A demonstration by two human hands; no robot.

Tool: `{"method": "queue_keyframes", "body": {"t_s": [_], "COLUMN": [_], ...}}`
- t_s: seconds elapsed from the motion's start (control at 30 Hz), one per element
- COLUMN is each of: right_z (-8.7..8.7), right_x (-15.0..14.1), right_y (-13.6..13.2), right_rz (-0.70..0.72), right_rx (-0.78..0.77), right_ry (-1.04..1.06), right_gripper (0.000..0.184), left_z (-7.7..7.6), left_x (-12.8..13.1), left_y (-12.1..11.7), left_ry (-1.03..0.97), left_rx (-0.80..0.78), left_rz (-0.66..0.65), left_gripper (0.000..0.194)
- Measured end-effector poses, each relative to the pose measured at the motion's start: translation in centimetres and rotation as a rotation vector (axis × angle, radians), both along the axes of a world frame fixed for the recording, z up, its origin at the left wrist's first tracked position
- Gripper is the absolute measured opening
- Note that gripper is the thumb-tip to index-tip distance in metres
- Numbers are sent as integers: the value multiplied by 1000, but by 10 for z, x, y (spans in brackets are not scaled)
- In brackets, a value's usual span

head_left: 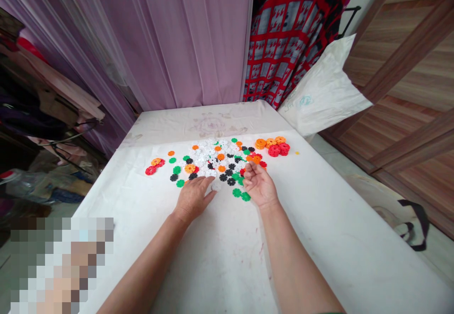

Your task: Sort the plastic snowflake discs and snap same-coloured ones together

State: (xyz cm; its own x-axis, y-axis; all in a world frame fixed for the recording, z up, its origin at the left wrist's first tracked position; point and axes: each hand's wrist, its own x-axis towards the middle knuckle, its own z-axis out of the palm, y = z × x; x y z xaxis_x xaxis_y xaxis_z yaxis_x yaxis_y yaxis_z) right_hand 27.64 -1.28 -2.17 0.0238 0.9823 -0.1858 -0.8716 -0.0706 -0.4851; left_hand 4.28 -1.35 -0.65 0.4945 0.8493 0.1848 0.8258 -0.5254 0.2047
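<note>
Small flower-shaped plastic discs (204, 155) in white, black, green, orange and red lie loosely heaped on the white-covered table (220, 257). At the heap's near left edge is my left hand (193, 196), palm down, fingers stretched and thumb apart. A white disc (216, 187) lies beside its thumb and fingertips. My right hand (260, 186) is turned partly palm up at the heap's right side, its fingers curled closed. Orange discs (253, 159) show right behind those fingertips; whether they are held, I cannot tell. Green discs (241, 194) lie just left of this hand.
Stacks of orange discs (260, 143) and red discs (278, 150) stand at the back right. A few red discs (151, 170) lie at the left. A white bag (322, 91) leans by the table's right edge. Purple curtains (198, 39) hang behind.
</note>
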Motion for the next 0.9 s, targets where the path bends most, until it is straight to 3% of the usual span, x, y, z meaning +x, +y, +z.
{"method": "queue_keyframes", "body": {"t_s": [0.3,0.5,0.9], "right_z": [4,4,5], "right_x": [-1,-1,-2], "right_y": [-1,-2,-1], "right_rz": [-6,3,-20], "right_rx": [-50,-15,-50], "right_ry": [36,8,35], "right_gripper": [3,3,5], "left_z": [-3,-2,4], "left_x": [9,13,10], "left_y": [-2,4,6], "left_ry": [-86,-24,-3], "left_rx": [10,-56,-69], "left_rz": [-30,-105,-104], "left_gripper": [43,41,34]}}
